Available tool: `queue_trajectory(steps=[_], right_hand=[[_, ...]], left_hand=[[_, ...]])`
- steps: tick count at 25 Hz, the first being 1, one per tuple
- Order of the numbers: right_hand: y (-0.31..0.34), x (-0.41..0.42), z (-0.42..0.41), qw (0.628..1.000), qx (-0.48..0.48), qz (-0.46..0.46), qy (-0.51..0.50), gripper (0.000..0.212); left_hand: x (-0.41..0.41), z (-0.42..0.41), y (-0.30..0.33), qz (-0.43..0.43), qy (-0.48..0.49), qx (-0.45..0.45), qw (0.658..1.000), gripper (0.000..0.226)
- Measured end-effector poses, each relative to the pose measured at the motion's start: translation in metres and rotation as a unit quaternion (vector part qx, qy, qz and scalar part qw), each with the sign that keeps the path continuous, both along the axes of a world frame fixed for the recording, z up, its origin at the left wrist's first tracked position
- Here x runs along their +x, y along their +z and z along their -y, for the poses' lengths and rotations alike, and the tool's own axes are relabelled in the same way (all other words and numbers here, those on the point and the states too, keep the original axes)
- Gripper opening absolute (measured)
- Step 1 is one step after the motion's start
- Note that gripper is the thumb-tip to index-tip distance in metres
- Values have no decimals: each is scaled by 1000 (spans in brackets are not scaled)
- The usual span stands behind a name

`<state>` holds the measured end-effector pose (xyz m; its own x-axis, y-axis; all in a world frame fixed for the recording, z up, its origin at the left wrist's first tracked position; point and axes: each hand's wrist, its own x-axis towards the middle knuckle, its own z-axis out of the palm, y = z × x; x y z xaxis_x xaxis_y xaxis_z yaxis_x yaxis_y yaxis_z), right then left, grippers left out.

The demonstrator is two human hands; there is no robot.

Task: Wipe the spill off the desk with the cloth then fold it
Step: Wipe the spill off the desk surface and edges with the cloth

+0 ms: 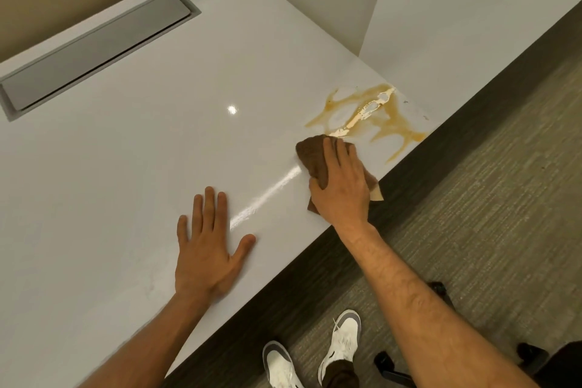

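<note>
A brown-orange spill (387,118) spreads in streaks over the white desk (157,151) near its right front edge, with a pale creamy line through its middle. A crumpled brown cloth (311,156) lies on the desk just below-left of the spill, its far edge touching the creamy line. My right hand (341,184) presses down on the cloth, fingers curled over it. My left hand (208,249) rests flat on the desk, fingers spread, apart from the cloth to its left.
A grey cable-tray lid (94,50) is set into the desk at the far left. A white partition (472,9) rises behind the spill. Beyond the desk's front edge are carpet (472,214), my white shoes (341,343) and black chair-base legs (441,290).
</note>
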<state>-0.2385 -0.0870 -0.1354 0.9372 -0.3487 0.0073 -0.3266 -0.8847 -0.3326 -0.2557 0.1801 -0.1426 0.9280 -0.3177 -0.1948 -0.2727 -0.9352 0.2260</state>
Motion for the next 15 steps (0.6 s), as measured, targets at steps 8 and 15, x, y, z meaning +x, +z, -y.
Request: queue_trajectory(steps=[8, 15], right_hand=[[4, -43, -73, 980, 130, 60, 138, 66], [32, -60, -90, 914, 389, 7, 115, 52]], left_hand=[[1, 0, -4, 1, 6, -13, 1000, 81], [0, -8, -7, -15, 9, -78, 997, 69]])
